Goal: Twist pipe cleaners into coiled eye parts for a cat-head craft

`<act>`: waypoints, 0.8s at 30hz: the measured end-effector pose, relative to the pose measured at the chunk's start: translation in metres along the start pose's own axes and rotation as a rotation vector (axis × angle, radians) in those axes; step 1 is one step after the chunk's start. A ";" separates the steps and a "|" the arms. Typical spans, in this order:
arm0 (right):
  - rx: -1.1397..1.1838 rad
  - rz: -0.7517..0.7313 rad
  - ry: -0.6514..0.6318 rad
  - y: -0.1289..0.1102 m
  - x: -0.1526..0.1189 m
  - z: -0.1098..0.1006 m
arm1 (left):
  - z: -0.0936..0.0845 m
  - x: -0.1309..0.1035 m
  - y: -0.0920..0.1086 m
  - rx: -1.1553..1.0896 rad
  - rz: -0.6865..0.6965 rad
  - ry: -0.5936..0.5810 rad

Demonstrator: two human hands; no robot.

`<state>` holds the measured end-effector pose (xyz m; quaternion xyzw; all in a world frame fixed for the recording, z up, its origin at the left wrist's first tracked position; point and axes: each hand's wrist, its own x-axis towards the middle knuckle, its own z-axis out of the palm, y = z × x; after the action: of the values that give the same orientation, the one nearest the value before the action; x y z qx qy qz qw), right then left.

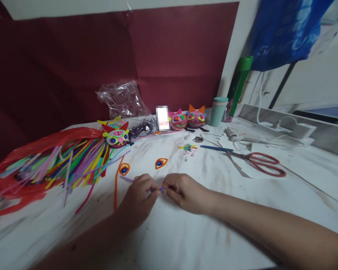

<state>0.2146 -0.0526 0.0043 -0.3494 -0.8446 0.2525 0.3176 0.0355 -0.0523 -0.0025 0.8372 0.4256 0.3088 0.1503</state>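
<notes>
Between my two hands is a purple pipe cleaner (126, 179), pinched at its near end. My left hand (142, 197) grips it with thumb and forefinger, and its free end sticks out to the left. My right hand (186, 193) pinches the same end, which looks curled, though fingertips hide most of it. Just beyond my hands lie an orange-rimmed eye shape (160, 163) and a second eye shape (124, 169), both with blue centres. An orange pipe cleaner (116, 187) lies beside my left hand.
Many coloured pipe cleaners (81, 165) lie on a red plastic bag (53, 140) at left. Behind stand a cat-faced figure (116, 137) and two more cat heads (196, 118). Red-handled scissors (266, 164), a blue pen (216, 148), a green cup (218, 112) and cables are at right.
</notes>
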 end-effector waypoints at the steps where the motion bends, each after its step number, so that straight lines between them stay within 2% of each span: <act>1: -0.007 -0.003 -0.015 0.000 0.000 0.000 | 0.000 0.000 0.000 0.000 0.006 -0.011; 3: 0.046 0.030 -0.014 0.001 0.000 0.001 | -0.002 0.000 0.001 -0.017 0.015 -0.016; 5: 0.221 0.110 0.014 0.001 0.001 0.004 | -0.004 0.001 0.002 -0.052 0.014 0.019; 8: 0.556 0.201 0.085 0.000 0.003 0.012 | -0.004 0.001 0.004 -0.126 -0.004 0.142; 11: 0.695 0.238 0.167 -0.004 0.001 0.019 | 0.001 -0.001 0.006 -0.171 -0.028 0.230; 16: 0.606 0.221 0.212 -0.005 -0.002 0.021 | 0.007 -0.003 0.009 -0.207 -0.028 0.226; 24: 0.194 0.124 0.170 -0.001 0.002 0.008 | -0.001 0.000 0.004 -0.043 -0.043 0.118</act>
<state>0.2075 -0.0533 0.0007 -0.3887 -0.7631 0.3217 0.4038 0.0375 -0.0549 0.0007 0.8048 0.4448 0.3635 0.1495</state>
